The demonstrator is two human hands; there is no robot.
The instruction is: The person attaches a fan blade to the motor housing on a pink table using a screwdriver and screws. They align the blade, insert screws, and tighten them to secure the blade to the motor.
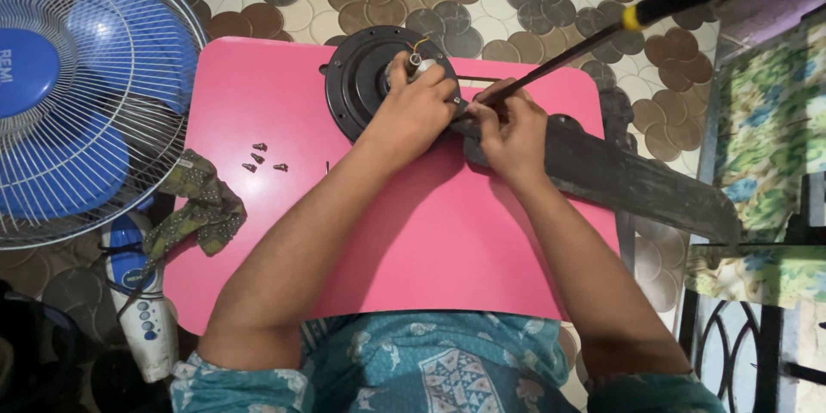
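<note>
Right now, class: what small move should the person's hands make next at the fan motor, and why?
Probably turn the screwdriver while the left hand steadies the black motor housing. The right hand has its tip where the dark blade joins, and four screws already lie loose on the pink table.

Both bare forearms reaching forward, converging — left hand (415,107) curled palm-down, fingers (401,69) bent in a grip; right hand (509,131) just beside it, knuckles up, fingers closed tight.
</note>
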